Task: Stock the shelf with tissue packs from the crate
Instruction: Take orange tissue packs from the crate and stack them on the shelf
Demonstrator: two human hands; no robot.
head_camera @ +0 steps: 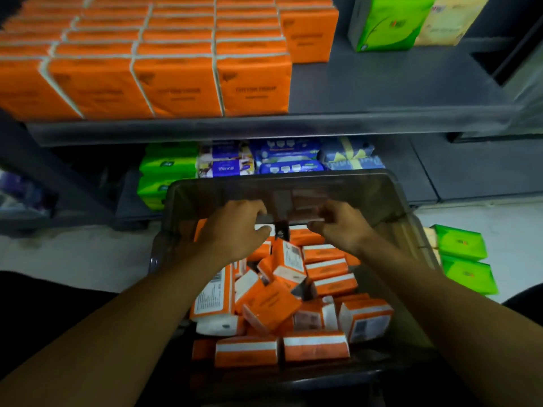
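Note:
A grey translucent crate (pixel 393 201) stands on the floor below me, holding several loose orange-and-white tissue packs (pixel 271 306). Both my arms reach to its far end. My left hand (pixel 235 227) and my right hand (pixel 342 227) are curled around the two ends of a motion-blurred orange tissue pack (pixel 293 220) held between them, just above the pile. On the grey shelf (pixel 382 83) above, neat rows of orange tissue packs (pixel 176 83) fill the left and middle. The shelf's right front part is bare.
Green and yellow packs (pixel 390 22) stand at the shelf's back right. The lower shelf holds green (pixel 167 165), blue and purple packs (pixel 288 160). More green packs (pixel 464 259) lie on the white floor to the right of the crate.

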